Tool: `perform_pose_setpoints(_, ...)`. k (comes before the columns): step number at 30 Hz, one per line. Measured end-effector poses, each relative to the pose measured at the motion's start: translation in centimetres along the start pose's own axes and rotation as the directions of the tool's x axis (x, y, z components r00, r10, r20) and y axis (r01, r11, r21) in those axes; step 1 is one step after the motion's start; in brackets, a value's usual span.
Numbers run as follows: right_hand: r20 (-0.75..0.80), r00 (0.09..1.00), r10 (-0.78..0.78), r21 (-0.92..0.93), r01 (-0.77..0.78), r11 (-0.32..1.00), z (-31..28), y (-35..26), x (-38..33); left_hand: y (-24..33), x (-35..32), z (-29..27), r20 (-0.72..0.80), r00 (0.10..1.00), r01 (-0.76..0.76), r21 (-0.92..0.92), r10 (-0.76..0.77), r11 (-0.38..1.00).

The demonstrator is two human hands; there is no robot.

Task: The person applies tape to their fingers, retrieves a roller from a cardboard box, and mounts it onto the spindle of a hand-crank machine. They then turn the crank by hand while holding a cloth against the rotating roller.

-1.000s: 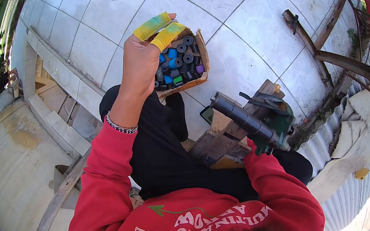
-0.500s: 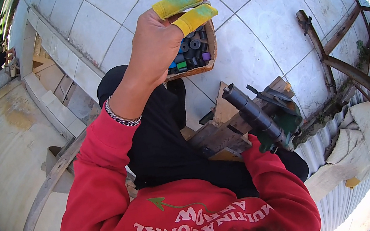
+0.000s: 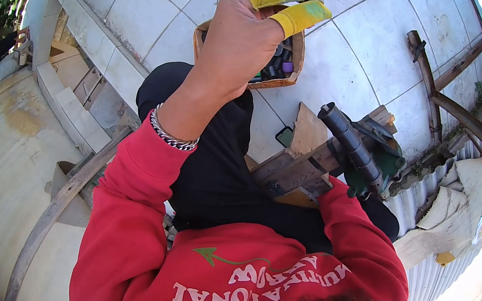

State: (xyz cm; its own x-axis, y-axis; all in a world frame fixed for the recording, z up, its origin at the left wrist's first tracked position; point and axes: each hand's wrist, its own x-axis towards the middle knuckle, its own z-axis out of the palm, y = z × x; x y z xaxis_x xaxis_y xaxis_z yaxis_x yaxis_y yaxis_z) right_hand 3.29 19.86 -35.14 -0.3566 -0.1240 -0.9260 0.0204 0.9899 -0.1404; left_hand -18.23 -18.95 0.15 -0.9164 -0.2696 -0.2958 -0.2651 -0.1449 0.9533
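Observation:
My left hand (image 3: 244, 37) is raised in front of me, wearing yellow-green cloth sleeves on its thumb and a finger. Thumb and finger are pinched together at the tips; what they hold is too small to make out. Below that hand a cardboard box (image 3: 300, 60) stands on the floor, partly hidden by it, with several dark and coloured cylindrical pieces (image 3: 275, 67) inside. My right forearm, in a red sleeve, reaches behind a wooden plank bench (image 3: 283, 172), and the hand there is hidden. Close to it is a green metal machine (image 3: 385, 162) with a stepped dark cylinder (image 3: 349, 142).
A loose wooden board (image 3: 306, 129) leans by the bench, beside a phone-like dark object (image 3: 284, 137). Rusty metal frames (image 3: 460, 103) stand at right, above corrugated sheeting (image 3: 413, 213). White tiles (image 3: 355, 44) cover the floor. At left runs a curved wooden pole (image 3: 59, 205).
My view has shifted, and my left hand now appears farther right, covering more of the box. Its pinch looks the same. The right arm stays by the machine.

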Motion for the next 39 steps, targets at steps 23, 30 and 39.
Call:
perform_pose_setpoints(23,-0.023,1.000,0.012,-0.064,-0.014,0.998,-1.7,1.0,-0.5,1.3,-1.6,0.3,0.025,1.000,-0.004,-0.064,0.005,0.998)
perform_pose_setpoints(30,-0.009,1.000,0.003,-0.131,-0.004,0.991,-3.0,2.8,-0.7,1.8,-2.1,-0.1,0.021,0.996,-0.085,-0.067,0.087,0.994)
perform_pose_setpoints(39,0.203,0.953,-0.226,-0.416,0.293,0.861,-10.2,5.4,-7.1,1.8,-1.9,0.4,0.032,0.990,-0.124,-0.243,0.136,0.962)
